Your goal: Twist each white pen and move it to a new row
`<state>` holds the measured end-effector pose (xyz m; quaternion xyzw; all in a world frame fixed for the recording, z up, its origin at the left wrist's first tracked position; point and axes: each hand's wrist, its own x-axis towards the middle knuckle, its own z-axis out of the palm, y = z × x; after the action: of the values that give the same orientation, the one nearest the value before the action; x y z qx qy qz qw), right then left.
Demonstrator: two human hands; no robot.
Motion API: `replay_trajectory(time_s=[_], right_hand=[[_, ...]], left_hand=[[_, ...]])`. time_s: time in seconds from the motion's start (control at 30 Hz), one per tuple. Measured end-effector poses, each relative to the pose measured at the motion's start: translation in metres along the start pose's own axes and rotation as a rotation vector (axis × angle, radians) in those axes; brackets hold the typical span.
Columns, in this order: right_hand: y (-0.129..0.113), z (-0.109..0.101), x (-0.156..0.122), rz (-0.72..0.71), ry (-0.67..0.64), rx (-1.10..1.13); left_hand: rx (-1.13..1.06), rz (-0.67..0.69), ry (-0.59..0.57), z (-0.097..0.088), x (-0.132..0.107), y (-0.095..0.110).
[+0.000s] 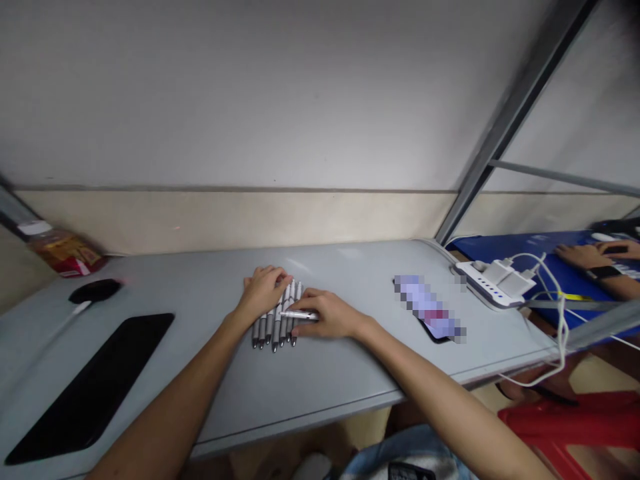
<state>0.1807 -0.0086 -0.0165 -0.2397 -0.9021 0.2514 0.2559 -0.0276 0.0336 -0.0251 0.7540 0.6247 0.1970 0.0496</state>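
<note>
Several grey pens (277, 325) lie side by side in a row on the grey table (320, 387). My left hand (263, 290) rests on the far ends of the row, fingers curled over the pens. My right hand (327, 313) sits just to the right of the row, its fingers pinched around a single pen (299, 315) that lies crosswise over the others.
A phone (431, 310) lies right of my hands. A white power strip (493, 283) with plugs and cables sits at the table's right end. A black pad (95, 383), a black mouse (95, 291) and a snack packet (67, 253) are on the left. Another person's hands (595, 257) work at a blue table.
</note>
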Motion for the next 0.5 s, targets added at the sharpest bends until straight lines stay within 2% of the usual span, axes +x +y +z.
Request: replay_trajectory(time_s=[0.1, 0.27, 0.5], right_hand=[[-0.001, -0.001, 0.0, 0.015, -0.013, -0.009], [-0.001, 0.0, 0.0, -0.008, -0.025, -0.019], [-0.002, 0.001, 0.001, 0.027, -0.04, -0.047]], left_hand=[[-0.094, -0.021, -0.06, -0.006, 0.005, -0.007], [-0.326, 0.078, -0.203, -0.016, 0.008, -0.021], [-0.351, 0.038, -0.168, -0.01, 0.007, -0.022]])
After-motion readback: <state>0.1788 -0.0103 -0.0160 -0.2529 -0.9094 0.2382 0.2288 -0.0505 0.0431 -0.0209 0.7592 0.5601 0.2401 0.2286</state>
